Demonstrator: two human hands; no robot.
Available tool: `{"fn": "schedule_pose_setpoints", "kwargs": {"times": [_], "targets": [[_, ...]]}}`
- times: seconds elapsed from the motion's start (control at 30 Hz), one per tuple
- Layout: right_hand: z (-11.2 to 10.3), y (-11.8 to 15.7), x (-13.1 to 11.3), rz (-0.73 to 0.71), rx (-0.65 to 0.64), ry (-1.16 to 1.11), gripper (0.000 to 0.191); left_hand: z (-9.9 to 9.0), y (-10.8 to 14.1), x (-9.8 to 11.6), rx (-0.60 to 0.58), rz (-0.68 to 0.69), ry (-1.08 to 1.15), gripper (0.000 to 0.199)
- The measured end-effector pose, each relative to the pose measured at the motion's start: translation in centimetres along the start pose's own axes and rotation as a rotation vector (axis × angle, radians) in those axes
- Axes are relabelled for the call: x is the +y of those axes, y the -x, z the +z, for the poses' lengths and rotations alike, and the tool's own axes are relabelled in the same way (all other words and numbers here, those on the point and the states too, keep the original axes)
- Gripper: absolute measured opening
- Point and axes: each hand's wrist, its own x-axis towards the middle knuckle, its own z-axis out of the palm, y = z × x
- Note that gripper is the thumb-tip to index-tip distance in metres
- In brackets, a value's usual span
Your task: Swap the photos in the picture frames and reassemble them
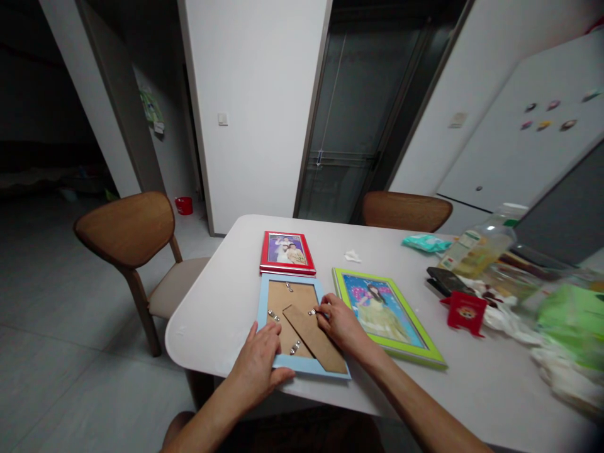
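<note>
A light blue picture frame (pixel 311 365) lies face down near the table's front edge, its brown backing board (pixel 295 296) and folded stand (pixel 318 336) facing up. Several metal clips sit around the board. My left hand (pixel 258 358) rests on the frame's lower left corner with its thumb spread along the front edge. At the right side, the fingers of my right hand (pixel 337 321) are pinched at a metal clip (pixel 312 312). Behind the blue frame is a red frame (pixel 287 253) with a photo. To the right lies a green frame (pixel 387 314), picture up.
The white table (pixel 217 302) holds a crumpled tissue (pixel 352 256), a teal packet (pixel 426 243), a bottle (pixel 481 242), a dark phone-like object (pixel 450 281), a red item (pixel 466 313) and plastic bags (pixel 576 321) at the right. Wooden chairs stand at the left (pixel 129 229) and behind (pixel 406 211).
</note>
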Motion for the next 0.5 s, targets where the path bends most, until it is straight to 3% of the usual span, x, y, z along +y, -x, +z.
{"fn": "schedule_pose_setpoints", "kwargs": {"times": [0.2,0.5], "targets": [[0.23,0.3,-0.02,-0.002,0.058,-0.037,0.014,-0.02,0.15,0.07,0.001,0.001,0.01,0.029],[-0.09,0.99,-0.66,0.048,0.055,-0.019,0.019,0.03,0.11,-0.1,0.026,0.01,0.06,0.028]]}}
